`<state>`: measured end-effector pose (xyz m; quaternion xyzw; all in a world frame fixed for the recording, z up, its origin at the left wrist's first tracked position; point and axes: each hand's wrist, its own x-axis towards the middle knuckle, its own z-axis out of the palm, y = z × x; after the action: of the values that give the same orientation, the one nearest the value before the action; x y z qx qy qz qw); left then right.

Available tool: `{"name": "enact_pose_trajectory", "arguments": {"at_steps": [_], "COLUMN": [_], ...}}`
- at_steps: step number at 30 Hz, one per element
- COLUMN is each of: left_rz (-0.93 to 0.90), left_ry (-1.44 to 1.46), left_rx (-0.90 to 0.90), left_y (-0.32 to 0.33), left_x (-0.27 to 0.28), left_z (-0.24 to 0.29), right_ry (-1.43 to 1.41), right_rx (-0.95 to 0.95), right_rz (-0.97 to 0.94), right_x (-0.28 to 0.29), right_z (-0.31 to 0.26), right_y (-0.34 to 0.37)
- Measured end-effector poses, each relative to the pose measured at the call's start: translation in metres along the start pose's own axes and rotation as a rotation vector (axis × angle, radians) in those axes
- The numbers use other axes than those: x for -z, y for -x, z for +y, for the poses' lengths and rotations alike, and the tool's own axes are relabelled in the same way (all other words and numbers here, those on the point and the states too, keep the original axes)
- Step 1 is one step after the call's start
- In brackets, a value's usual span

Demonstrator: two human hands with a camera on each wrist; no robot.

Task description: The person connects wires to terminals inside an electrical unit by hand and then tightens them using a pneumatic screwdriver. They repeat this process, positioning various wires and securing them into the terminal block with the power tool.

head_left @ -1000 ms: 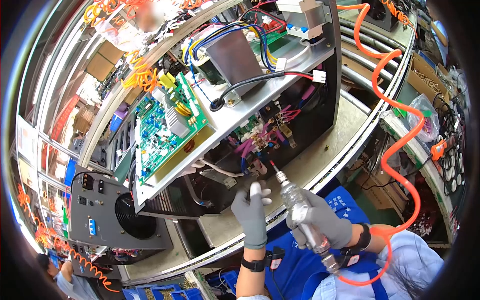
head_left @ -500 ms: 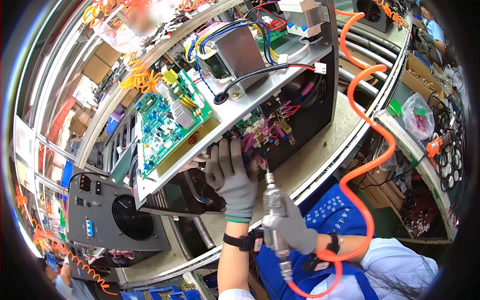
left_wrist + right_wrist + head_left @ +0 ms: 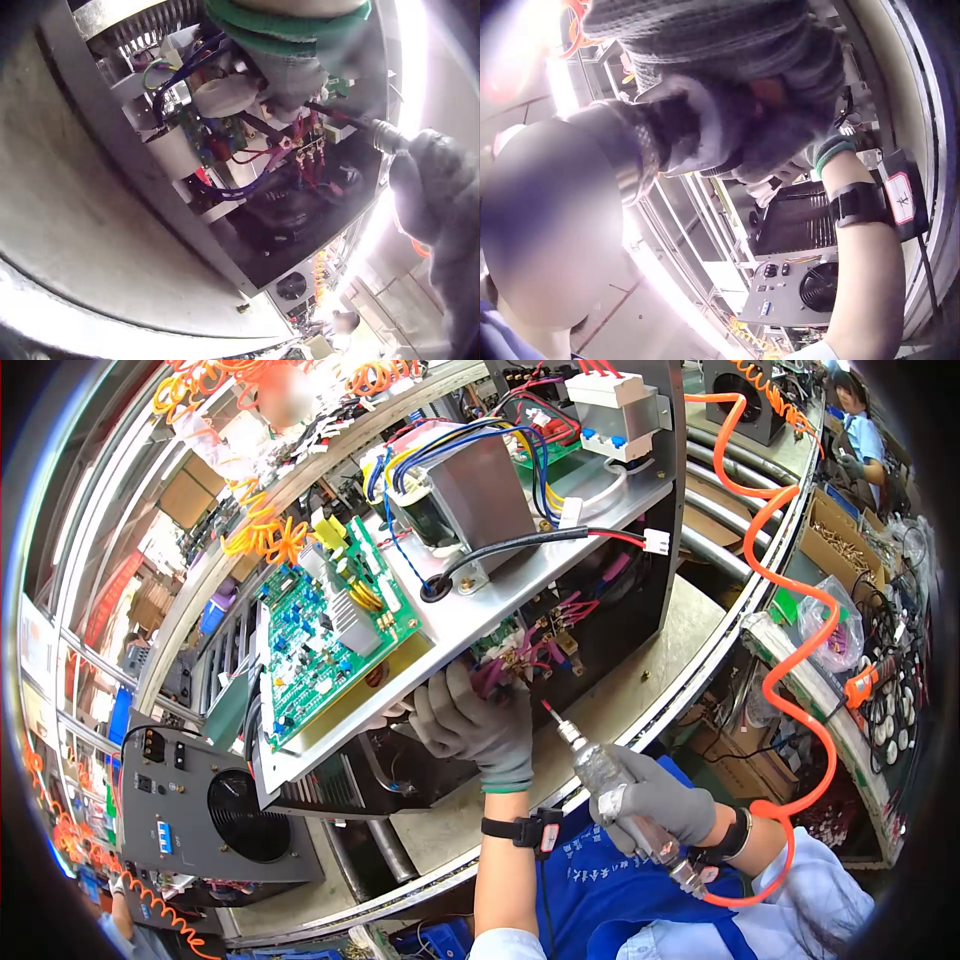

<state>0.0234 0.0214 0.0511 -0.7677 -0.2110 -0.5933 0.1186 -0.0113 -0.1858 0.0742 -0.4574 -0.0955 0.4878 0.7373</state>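
Note:
My gloved right hand (image 3: 665,800) grips a pneumatic screwdriver (image 3: 625,800), wrapped in clear film, its red-tipped bit angled up toward the open machine. In the left wrist view the screwdriver's shaft (image 3: 349,116) points at the wiring. My gloved left hand (image 3: 475,725) reaches under the metal shelf, fingers bent among the wires. There, a dark cable (image 3: 262,127) runs out between its pale fingertip and the other fingers, beside a row of terminals (image 3: 311,150) with red and purple leads. The machine's upper shelf bears a green circuit board (image 3: 320,650) and a boxed transformer (image 3: 475,490).
An orange coiled air hose (image 3: 780,650) trails from the screwdriver past the right side. A second grey machine (image 3: 210,810) with a round fan grille stands at left. Rollers (image 3: 715,530) lie behind the machine. A box of small parts (image 3: 840,540) sits at far right.
My left hand moved up into the machine, then its fingers bent in among the wires. The screwdriver came up to the terminals and has since drawn back down to the right.

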Motion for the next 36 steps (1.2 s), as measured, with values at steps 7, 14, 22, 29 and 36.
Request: {"name": "enact_pose_trajectory", "arguments": {"at_steps": [7, 14, 22, 29, 36], "left_rz": [0.016, 0.027, 0.003, -0.384, -1.234], "left_ry": [-0.007, 0.005, 0.016, 0.548, 0.596], "left_rx": [0.012, 0.031, -0.008, -0.037, 0.048], "left_y": [0.002, 0.003, 0.004, 0.044, 0.112], "left_x": [-0.007, -0.008, -0.002, 0.038, -0.022], "left_z": [0.003, 0.005, -0.001, 0.035, 0.125], "right_ry": [0.052, 0.106, 0.135, -0.051, -0.129], "right_rx": [-0.057, -0.044, -0.054, 0.02, 0.026], "right_rz": [0.003, 0.015, -0.02, 0.127, 0.198], "right_x": [0.001, 0.002, 0.001, 0.073, 0.101], "right_z": [-0.011, -0.013, -0.012, 0.012, 0.016], "right_y": [0.001, 0.001, 0.026, 0.088, 0.115]}}
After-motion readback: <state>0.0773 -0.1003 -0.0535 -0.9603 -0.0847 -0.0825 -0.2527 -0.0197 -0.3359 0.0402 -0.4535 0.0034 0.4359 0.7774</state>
